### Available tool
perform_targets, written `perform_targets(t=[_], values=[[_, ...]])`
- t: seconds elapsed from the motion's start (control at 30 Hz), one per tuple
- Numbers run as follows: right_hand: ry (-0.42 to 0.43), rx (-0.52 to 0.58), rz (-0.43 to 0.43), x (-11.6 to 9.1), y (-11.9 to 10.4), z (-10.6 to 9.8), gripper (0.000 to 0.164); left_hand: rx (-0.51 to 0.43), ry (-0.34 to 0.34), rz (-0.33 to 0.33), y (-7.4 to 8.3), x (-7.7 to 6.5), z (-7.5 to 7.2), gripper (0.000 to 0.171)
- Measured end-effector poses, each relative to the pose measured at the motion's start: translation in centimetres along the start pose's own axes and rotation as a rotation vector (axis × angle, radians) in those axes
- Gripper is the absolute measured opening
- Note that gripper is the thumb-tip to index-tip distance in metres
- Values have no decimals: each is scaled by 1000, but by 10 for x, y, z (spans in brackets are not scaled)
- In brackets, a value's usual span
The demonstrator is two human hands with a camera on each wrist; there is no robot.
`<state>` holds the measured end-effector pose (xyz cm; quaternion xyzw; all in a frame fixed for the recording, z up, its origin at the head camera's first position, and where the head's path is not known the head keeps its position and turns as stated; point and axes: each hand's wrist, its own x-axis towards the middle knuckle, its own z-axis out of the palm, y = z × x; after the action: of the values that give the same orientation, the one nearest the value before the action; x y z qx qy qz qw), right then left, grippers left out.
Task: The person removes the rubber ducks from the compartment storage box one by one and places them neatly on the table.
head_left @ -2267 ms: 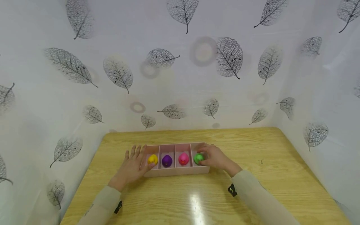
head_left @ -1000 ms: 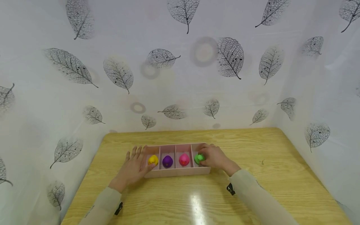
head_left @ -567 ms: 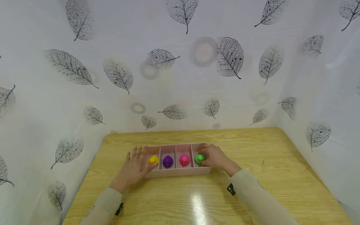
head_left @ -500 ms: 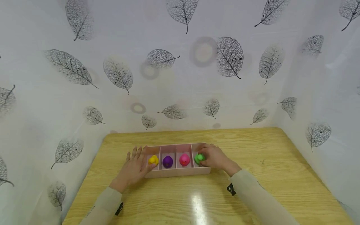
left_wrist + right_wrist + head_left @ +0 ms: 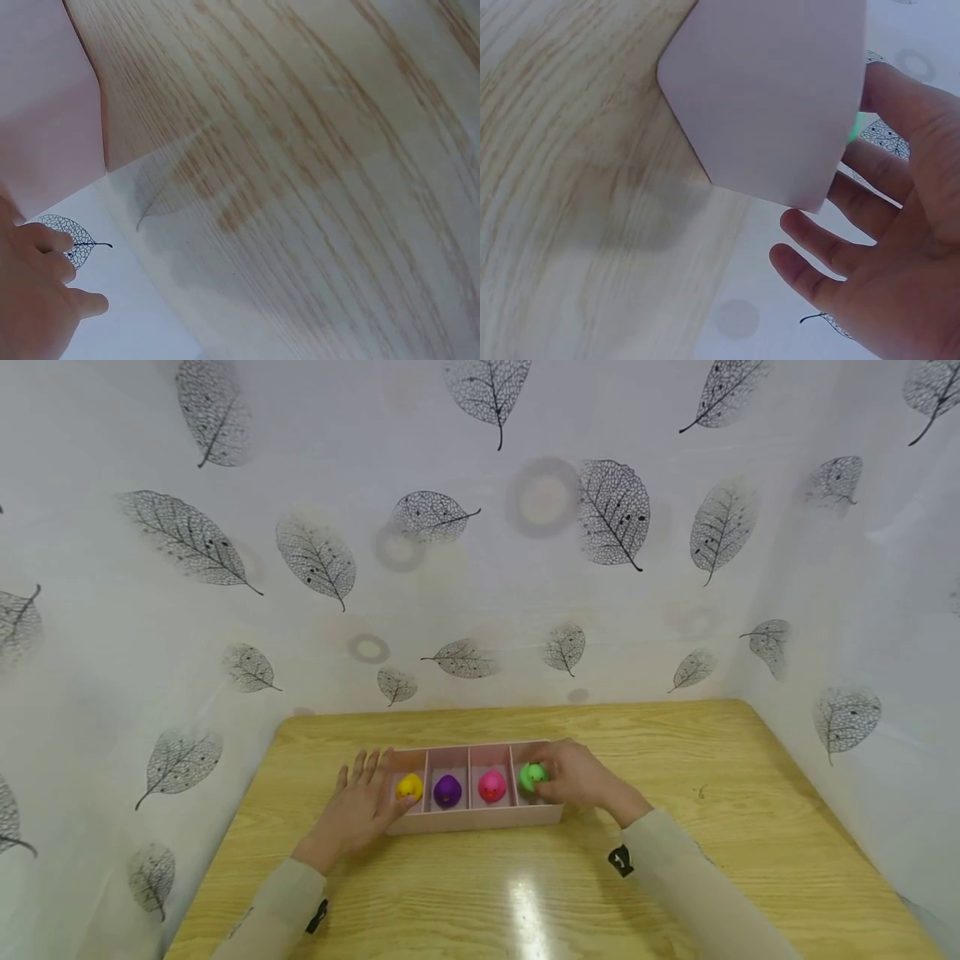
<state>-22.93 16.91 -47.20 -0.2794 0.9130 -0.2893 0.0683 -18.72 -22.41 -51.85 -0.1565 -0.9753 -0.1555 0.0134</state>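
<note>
A pale pink box (image 5: 472, 819) with four walled-off compartments, one toy duck in each, stands on the table. My right hand (image 5: 581, 774) reaches over its right end and pinches the green rubber duck (image 5: 533, 775) between thumb and fingers. In the right wrist view the box's end wall (image 5: 772, 97) hides most of that duck. My left hand (image 5: 354, 810) rests at the left end with fingers spread, its thumb over the front rim by the yellow duck (image 5: 409, 787). The purple duck (image 5: 447, 790) and the pink duck (image 5: 492, 785) sit in the middle compartments.
The wooden table (image 5: 465, 893) has a rounded far edge. Behind it and at both sides hangs a white sheet (image 5: 480, 585) printed with grey leaves. A black strap buckle (image 5: 620, 860) hangs under the right sleeve.
My right hand has closed in on the green duck and now lifts it slightly, tipping it within its compartment. The left hand and the other ducks stay where they were.
</note>
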Motion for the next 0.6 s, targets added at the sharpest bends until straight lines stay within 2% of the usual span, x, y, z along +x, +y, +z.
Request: perform_targets(t=[0.13, 0.37, 0.6], values=[[20, 23, 4, -2, -2, -5, 44, -4, -1, -2, 0, 0, 0, 94], [69, 81, 88, -8, -2, -13, 40, -4, -12, -7, 0, 0, 0, 94], [155, 153, 59, -13, 3, -20, 36, -1, -10, -4, 0, 0, 0, 94]])
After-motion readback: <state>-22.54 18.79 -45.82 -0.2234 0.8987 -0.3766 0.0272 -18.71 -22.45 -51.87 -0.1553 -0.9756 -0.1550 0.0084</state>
